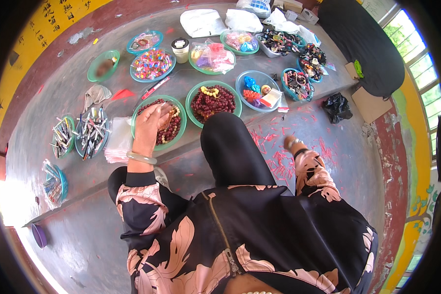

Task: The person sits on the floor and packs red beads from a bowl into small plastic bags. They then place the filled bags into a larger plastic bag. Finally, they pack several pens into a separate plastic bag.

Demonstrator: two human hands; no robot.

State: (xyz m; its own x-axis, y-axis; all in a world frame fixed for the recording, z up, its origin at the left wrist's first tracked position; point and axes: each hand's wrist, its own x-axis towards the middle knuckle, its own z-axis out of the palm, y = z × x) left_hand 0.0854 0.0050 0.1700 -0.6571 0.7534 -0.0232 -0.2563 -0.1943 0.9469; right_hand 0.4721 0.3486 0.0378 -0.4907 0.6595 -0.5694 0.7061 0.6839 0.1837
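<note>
My left hand (152,119), with a pale bangle on its wrist, is over a green plastic basket (183,126) at the ledge's front. In that basket lie strands of dark red and cream beads (172,129). The fingers are bent, and whether they grip a strand is hidden. To its right, a second green basket (188,96) holds a heap of dark red bead strings (213,103) with a small yellow bead loop (210,91) on top. My right hand (293,142) hangs low on the right, blurred, above red scraps (279,165) strewn on the floor.
Pens fill two baskets (92,134) at left, beside a stack of clear plastic bags (118,141). Farther back are a basket of colourful small pieces (152,64), a lidded cup (180,49) and baskets of hair ties (297,85). A black plastic bag (337,107) lies at right.
</note>
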